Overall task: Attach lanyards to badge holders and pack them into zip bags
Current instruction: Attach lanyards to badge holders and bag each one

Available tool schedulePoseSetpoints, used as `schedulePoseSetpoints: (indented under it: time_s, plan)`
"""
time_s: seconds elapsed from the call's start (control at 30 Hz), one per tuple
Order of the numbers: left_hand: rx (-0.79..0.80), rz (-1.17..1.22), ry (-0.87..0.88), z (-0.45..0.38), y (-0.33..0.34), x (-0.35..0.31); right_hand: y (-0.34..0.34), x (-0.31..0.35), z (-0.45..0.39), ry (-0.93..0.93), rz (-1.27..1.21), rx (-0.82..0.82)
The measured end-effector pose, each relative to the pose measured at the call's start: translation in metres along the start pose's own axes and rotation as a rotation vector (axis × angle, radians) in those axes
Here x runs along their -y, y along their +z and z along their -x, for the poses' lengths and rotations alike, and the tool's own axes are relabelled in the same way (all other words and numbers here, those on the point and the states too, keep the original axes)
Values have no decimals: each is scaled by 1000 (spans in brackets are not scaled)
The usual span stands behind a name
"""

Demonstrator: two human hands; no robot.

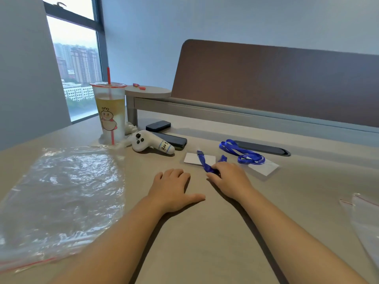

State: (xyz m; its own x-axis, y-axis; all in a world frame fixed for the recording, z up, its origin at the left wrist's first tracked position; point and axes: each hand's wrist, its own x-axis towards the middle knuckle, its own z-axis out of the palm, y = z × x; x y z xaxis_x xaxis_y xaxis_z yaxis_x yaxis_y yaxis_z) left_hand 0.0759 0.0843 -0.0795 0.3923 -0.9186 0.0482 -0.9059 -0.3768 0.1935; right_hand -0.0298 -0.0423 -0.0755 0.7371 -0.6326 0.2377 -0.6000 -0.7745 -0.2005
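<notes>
My right hand (229,177) grips a blue lanyard (206,163) whose strap lies across a clear badge holder with a white card (191,158). A second blue lanyard (242,152) lies looped behind, partly on another clear badge holder (264,168). My left hand (174,187) rests flat on the table, fingers relaxed, holding nothing. A large clear zip bag (61,193) lies at the left, and smaller zip bags (365,220) lie at the right edge.
A plastic cup of yellow drink with a red straw (110,113) stands at the back left. Beside it lie a white plush toy (149,142), a dark phone (174,140) and a small dark case (158,126). A brown divider panel (276,83) closes the far side.
</notes>
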Motion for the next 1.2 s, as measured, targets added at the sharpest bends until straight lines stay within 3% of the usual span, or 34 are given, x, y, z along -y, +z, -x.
schedulePoseSetpoints:
  time_s: [0.27, 0.57, 0.8, 0.97, 1.2]
  plan:
    - [-39, 60, 27, -10, -4, -13, -19, -28, 33, 187, 158, -119]
    - [-29, 9, 130, -35, 5, -29, -13, -26, 21, -14, 67, -61]
    - [-73, -151, -77, -29, -6, -12, -16, -38, 24, 209, -1, -162]
    - [-117, -301, -148, -25, -12, -4, -21, -39, 28, 285, 13, -128]
    - [-40, 3, -72, -32, -3, -10, -17, -26, 21, 108, 48, 3]
